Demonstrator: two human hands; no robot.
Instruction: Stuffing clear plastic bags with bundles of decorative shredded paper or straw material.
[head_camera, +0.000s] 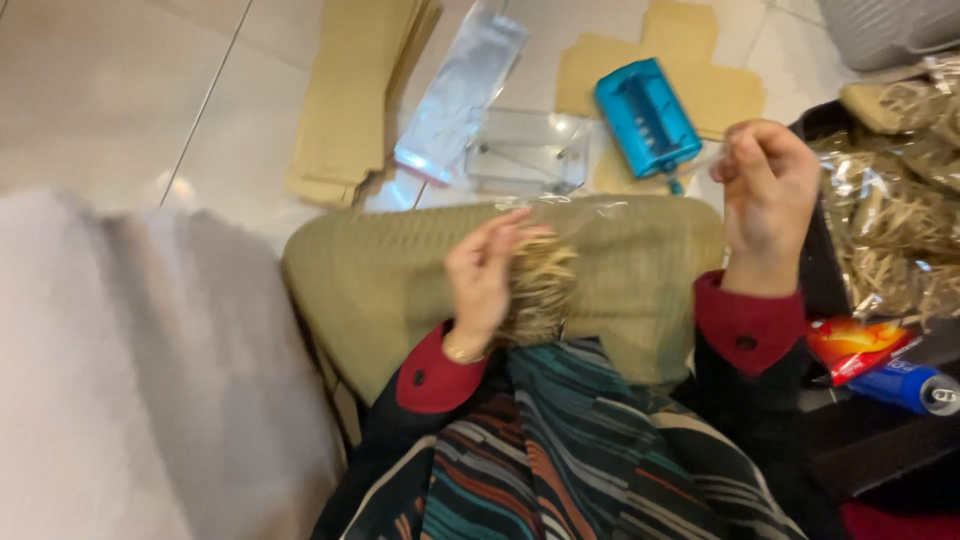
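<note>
Seen from above, we hold both forearms raised over the lap, red cuffs showing at the wrists. Our left hand (487, 270) stands upright, palm turned to the right, its fingers curled loosely around a bundle of pale straw-like strands (540, 288) that it presses against an olive cushion (380, 270); a clear plastic bag (570, 208) lies crumpled just above the bundle, and blur keeps us from telling whether the fingertips touch it. To the right and higher, our right hand (768, 190) is drawn into a tight pinch, thumb against bent fingers; what it grips is too thin and blurred to make out. Beyond the cushion, on the tiled floor (120, 90), lie flat cardboard sheets (350, 100), a silvery pouch (460, 90), a clear box (525, 152) and a blue tool (645, 115). At far right sit bags of the same strands (890, 220), a red snack packet (855, 345) and a blue can (915, 388).
</note>
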